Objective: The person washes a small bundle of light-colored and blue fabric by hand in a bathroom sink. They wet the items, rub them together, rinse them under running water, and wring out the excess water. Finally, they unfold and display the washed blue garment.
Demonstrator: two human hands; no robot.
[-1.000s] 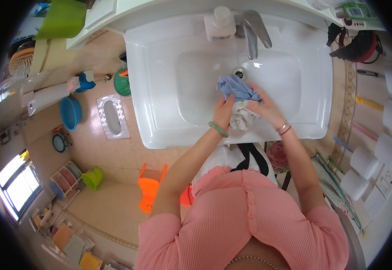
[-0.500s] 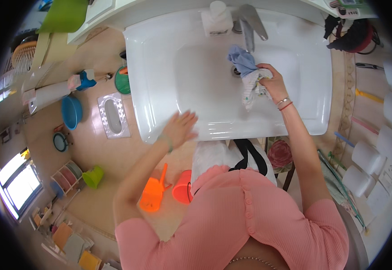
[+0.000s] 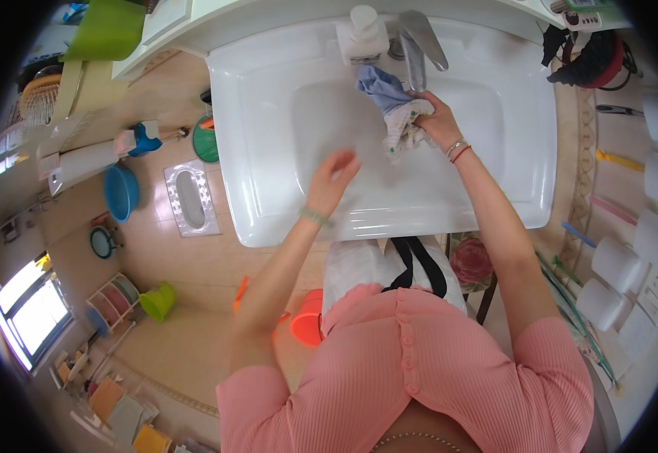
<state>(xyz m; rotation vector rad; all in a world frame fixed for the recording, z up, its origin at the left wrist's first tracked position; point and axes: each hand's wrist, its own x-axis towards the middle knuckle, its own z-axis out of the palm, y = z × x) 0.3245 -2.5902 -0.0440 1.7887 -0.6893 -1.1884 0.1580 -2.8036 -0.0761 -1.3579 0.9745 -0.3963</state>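
Over the white washbasin my right hand grips a bunched white cloth with small coloured marks. A blue cloth part sticks out from it toward the soap bottle; I cannot tell whether the two are one piece. The cloth hangs just short of the grey faucet. My left hand, slightly blurred, is above the near left part of the basin. It holds nothing, its fingers loosely curled and the thumb apart from them. The drain is hidden by the cloth.
A white pump bottle stands on the back rim, left of the faucet. On the floor at left are a red bucket, a blue basin and a squat toilet. White wall-mounted holders line the right side.
My right hand has carried the cloth up and left, nearer the faucet. My left hand has moved right and farther over the basin, its fingers going from spread to loosely curled.
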